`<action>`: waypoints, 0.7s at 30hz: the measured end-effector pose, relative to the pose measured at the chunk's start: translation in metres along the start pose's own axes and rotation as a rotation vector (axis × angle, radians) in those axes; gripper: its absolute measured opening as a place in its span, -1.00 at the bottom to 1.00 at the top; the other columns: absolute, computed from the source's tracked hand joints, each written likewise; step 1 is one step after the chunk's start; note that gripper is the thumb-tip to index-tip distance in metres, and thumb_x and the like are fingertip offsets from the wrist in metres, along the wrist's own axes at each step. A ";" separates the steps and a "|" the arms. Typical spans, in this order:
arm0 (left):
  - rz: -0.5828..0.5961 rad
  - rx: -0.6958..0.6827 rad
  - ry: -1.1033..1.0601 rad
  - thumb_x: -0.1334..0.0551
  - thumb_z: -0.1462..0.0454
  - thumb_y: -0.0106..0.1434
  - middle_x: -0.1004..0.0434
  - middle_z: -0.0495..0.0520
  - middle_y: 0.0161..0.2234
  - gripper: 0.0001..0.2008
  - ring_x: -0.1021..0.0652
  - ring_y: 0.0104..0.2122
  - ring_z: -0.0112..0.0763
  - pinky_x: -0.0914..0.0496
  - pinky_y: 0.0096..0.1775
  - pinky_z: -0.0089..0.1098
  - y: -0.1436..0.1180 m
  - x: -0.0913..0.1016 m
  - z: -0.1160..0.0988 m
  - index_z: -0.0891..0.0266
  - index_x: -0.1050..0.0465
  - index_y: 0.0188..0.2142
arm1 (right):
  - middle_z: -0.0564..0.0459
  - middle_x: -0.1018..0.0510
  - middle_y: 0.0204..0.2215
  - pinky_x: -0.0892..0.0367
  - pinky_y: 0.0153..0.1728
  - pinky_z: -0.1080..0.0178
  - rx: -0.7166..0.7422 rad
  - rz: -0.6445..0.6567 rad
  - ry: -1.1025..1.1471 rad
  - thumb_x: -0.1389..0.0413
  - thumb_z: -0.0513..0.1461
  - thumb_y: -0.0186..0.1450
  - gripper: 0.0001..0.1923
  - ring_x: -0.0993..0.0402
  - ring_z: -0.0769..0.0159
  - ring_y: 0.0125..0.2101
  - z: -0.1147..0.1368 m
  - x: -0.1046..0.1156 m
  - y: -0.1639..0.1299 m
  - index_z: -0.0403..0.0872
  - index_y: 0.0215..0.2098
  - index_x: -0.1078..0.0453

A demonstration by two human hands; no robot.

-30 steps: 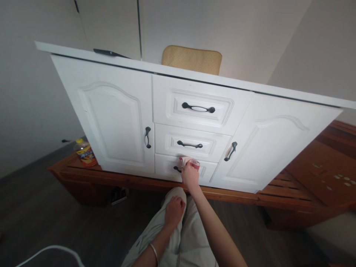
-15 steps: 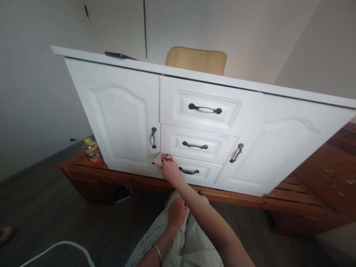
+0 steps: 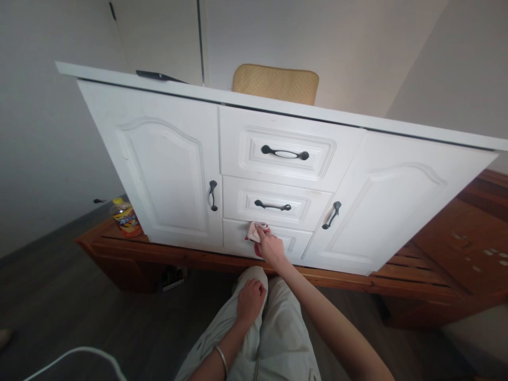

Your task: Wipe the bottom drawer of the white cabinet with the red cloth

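Observation:
My right hand (image 3: 272,248) grips a folded pink-and-white cloth (image 3: 254,232) and presses it on the bottom drawer (image 3: 234,235) of a white cabinet (image 3: 166,180). The hand and cloth hide most of that drawer's handle. Above it, the middle drawer has a dark handle (image 3: 273,205), and the top drawer has a dark handle with a white centre (image 3: 284,153). Loosely curled on my knee lies my left hand (image 3: 251,300), holding nothing, a bangle (image 3: 222,360) on its wrist.
The cabinet stands on a brown wooden bench (image 3: 337,279). On the bench's left end is a yellow-capped bottle (image 3: 127,218) of orange liquid. A dark flat object (image 3: 156,75) lies on the cabinet top; a tan chair back (image 3: 275,84) rises behind. A white cable (image 3: 83,349) loops at lower left.
My right hand has moved the cloth rightward, from the bottom drawer's upper left edge to over its handle. My left hand stays on the knee. The view has shifted slightly.

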State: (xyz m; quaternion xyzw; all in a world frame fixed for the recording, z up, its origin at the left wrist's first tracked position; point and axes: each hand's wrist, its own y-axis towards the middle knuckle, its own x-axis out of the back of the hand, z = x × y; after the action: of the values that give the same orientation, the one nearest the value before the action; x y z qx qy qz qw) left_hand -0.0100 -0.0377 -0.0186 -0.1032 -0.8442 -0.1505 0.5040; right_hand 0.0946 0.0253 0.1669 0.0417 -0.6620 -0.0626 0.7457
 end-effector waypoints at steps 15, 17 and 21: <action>0.014 0.005 0.037 -0.08 0.30 0.46 -0.65 0.10 -0.22 -0.71 -0.59 -0.10 -0.26 -0.33 -0.09 -0.33 0.000 -0.001 0.000 0.21 -0.59 -0.27 | -0.17 -0.67 0.07 -0.41 -0.14 0.09 -0.368 -0.026 -0.017 0.05 -0.17 0.45 -0.37 -0.67 -0.01 -0.07 -0.123 0.020 -0.065 0.12 0.48 -0.13; 0.014 0.007 0.041 -0.07 0.29 0.47 -0.65 0.11 -0.22 -0.70 -0.59 -0.09 -0.26 -0.32 -0.09 -0.33 0.000 0.000 0.000 0.20 -0.58 -0.27 | -0.19 -0.67 0.07 -0.39 -0.13 0.08 -0.420 -0.032 -0.001 0.06 -0.16 0.46 -0.40 -0.67 -0.01 -0.07 -0.134 0.023 -0.070 0.10 0.46 -0.19; 0.016 -0.003 0.044 -0.08 0.29 0.47 -0.65 0.10 -0.20 -0.70 -0.59 -0.09 -0.27 -0.33 -0.08 -0.33 -0.001 0.002 -0.001 0.20 -0.59 -0.27 | -0.23 -0.68 0.03 -0.38 -0.14 0.08 -0.523 -0.054 0.012 0.08 -0.14 0.47 -0.43 -0.67 0.02 -0.12 -0.154 0.022 -0.079 0.09 0.43 -0.24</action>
State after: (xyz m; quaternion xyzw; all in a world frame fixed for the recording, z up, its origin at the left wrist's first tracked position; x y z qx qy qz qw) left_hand -0.0104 -0.0389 -0.0162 -0.1072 -0.8319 -0.1500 0.5234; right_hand 0.2467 -0.0591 0.1586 -0.1344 -0.6175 -0.2513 0.7331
